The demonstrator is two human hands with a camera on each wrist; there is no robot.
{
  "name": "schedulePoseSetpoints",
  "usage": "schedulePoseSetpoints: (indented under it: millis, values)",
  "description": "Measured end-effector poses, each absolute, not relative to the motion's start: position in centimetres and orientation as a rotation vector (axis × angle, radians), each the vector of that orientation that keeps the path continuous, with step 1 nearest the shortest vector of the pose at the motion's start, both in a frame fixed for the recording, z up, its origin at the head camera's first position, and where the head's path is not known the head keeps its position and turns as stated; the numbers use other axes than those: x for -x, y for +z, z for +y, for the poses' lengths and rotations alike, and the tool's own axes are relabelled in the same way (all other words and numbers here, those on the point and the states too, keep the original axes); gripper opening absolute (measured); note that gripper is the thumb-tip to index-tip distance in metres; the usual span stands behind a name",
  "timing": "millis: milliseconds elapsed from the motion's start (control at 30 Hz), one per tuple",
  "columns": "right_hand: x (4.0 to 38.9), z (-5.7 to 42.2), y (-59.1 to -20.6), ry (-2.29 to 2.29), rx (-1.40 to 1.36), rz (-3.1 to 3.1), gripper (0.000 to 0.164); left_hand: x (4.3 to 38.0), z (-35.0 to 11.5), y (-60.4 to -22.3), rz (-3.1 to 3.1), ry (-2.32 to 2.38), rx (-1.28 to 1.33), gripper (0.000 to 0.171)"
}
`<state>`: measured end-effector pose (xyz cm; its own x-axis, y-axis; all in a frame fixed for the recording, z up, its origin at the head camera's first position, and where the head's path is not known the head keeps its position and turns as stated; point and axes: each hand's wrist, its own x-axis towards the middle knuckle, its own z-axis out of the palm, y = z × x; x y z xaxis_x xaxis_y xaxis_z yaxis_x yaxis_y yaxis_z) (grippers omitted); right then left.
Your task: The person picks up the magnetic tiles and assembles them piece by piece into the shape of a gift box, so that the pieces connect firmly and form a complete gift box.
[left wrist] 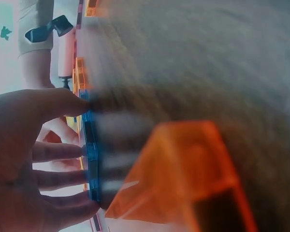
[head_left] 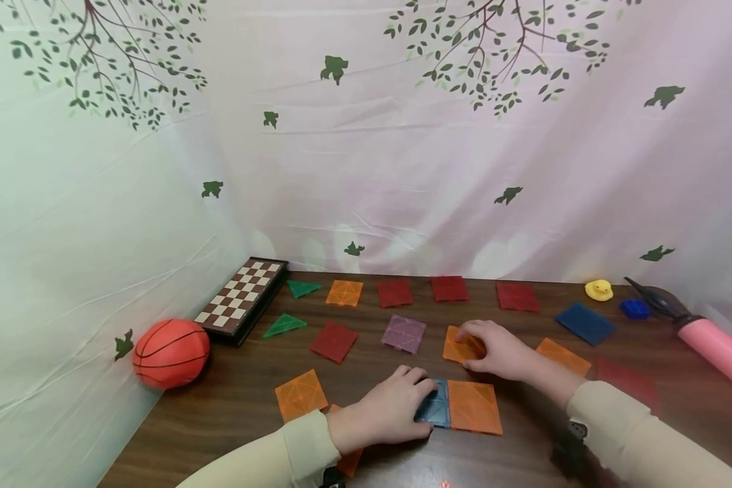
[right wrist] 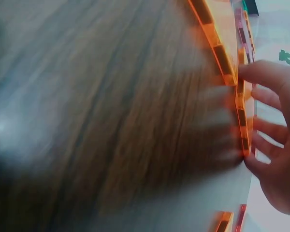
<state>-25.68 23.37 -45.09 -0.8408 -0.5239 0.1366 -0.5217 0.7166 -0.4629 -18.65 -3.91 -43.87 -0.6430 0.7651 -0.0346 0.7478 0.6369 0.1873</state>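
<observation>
My left hand (head_left: pixel 385 408) grips a blue square magnetic tile (head_left: pixel 440 407) lying flat on the table, with its thumb and fingers at the edges. In the left wrist view, the fingertips touch that blue tile (left wrist: pixel 91 145). An orange square magnetic tile (head_left: pixel 474 405) adjoins the blue one on its right. Farther back, my right hand (head_left: pixel 497 349) holds another orange square magnetic tile (head_left: pixel 455 346) by its edges, thumb on the near side. That tile's edge (right wrist: pixel 241 116) shows between thumb and fingers in the right wrist view. My left hand partly covers the blue tile.
Red tiles (head_left: pixel 394 293), a purple tile (head_left: pixel 404 333), green triangles (head_left: pixel 285 324) and orange tiles (head_left: pixel 300 396) lie around. A chessboard (head_left: pixel 242 296) and small basketball (head_left: pixel 171 354) stand left. At right are a rubber duck (head_left: pixel 598 290), blue brick (head_left: pixel 635 309) and pink pump (head_left: pixel 721 352).
</observation>
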Motion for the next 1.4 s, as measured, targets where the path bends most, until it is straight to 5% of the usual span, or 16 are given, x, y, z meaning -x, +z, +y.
schedulePoseSetpoints:
  millis: [600,967,1167,1400]
  values:
    - [24.1,24.9,-44.6,-0.835,1.014,2.736,0.032,19.0,-3.4,-43.5,2.779,0.217,-1.265,0.054]
    - [20.1,24.6,-44.8,-0.851,1.022,2.680,0.081,22.5,-4.9,-42.3,2.574,0.477,-1.277,0.047]
    - [18.9,24.3,-45.0,-0.849,1.004,2.645,0.090,26.5,-6.1,-41.3,2.689,0.604,-1.166,0.038]
    - [18.4,23.6,-45.4,-0.796,0.957,2.706,0.086,29.3,-6.1,-42.4,2.666,0.577,-1.075,0.050]
